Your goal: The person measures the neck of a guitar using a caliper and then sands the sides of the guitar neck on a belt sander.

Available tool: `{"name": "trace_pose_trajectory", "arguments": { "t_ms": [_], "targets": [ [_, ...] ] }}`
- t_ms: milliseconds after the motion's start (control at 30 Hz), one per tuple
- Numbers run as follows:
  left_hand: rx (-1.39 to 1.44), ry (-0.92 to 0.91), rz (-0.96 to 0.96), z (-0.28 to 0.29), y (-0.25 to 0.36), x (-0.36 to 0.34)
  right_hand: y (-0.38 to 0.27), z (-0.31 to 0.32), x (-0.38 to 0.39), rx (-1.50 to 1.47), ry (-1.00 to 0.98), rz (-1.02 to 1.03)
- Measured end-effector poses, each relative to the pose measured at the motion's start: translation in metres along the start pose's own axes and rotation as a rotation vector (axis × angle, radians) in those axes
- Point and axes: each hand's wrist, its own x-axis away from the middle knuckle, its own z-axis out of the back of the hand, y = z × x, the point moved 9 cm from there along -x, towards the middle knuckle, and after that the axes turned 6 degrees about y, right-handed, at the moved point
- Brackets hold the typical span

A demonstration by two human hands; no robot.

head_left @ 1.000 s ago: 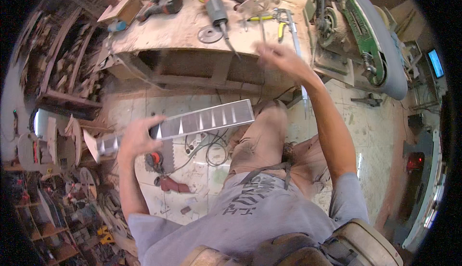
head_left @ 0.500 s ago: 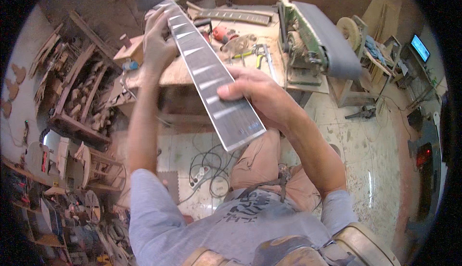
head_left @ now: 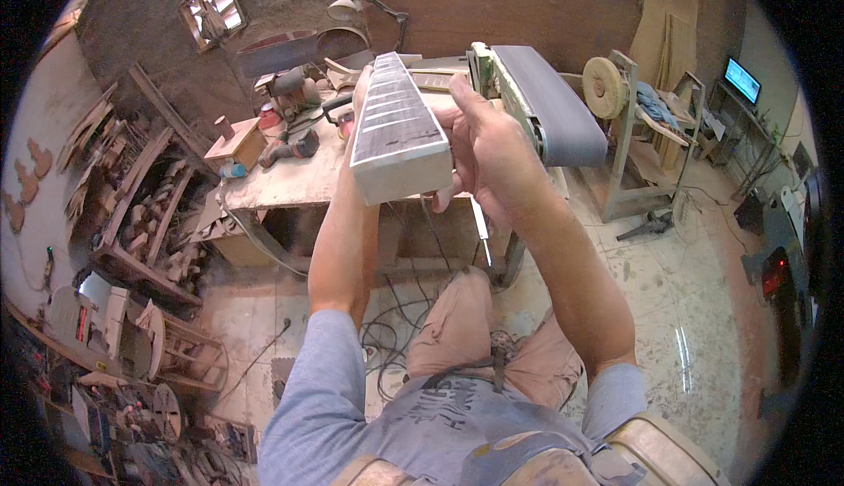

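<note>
A guitar neck (head_left: 394,115) with a dark fretboard and pale wedge inlays points away from me, its squared pale heel end nearest. My left hand (head_left: 359,97) grips it from the left and underneath, toward the far end; most of those fingers are hidden behind the neck. Against the heel's right side, my right hand (head_left: 492,154) is open, thumb raised and fingers apart. Whether its fingertips touch the wood I cannot tell. Another inlaid neck (head_left: 435,80) lies on the workbench (head_left: 286,185) beyond.
A belt sander (head_left: 549,104) with a wide dark belt stands right of my right hand. A cordless power tool (head_left: 288,148) lies on the bench's left. Farther right is a round buffing wheel (head_left: 606,88). Cables (head_left: 387,332) coil on the floor by my legs.
The neck has swung from slanting leftward to pointing nearly straight ahead, tilted so its heel end shows. My right hand has loosened from its grip on the fretboard. My view has lifted.
</note>
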Motion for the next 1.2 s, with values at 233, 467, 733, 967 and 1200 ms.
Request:
{"name": "trace_pose_trajectory", "arguments": {
  "t_ms": [233,467,733,967,1200],
  "targets": [
    [0.128,-0.038,0.098,0.041,-0.028,-0.076,-0.015,0.009,0.010,0.017,0.112,0.052],
    [0.177,-0.083,0.156,0.002,-0.022,-0.044,-0.016,0.010,0.004,0.136,-0.061,0.077],
    [0.241,-0.159,0.168,0.004,-0.028,-0.074,-0.028,0.011,0.011,0.181,0.022,0.106],
    [0.204,0.030,0.168,0.036,-0.045,-0.126,-0.038,0.013,0.020,0.053,0.092,0.142],
    [-0.089,0.096,-0.135,-0.026,-0.014,-0.071,-0.044,0.036,0.026,0.055,0.143,0.143]
  ]
}}
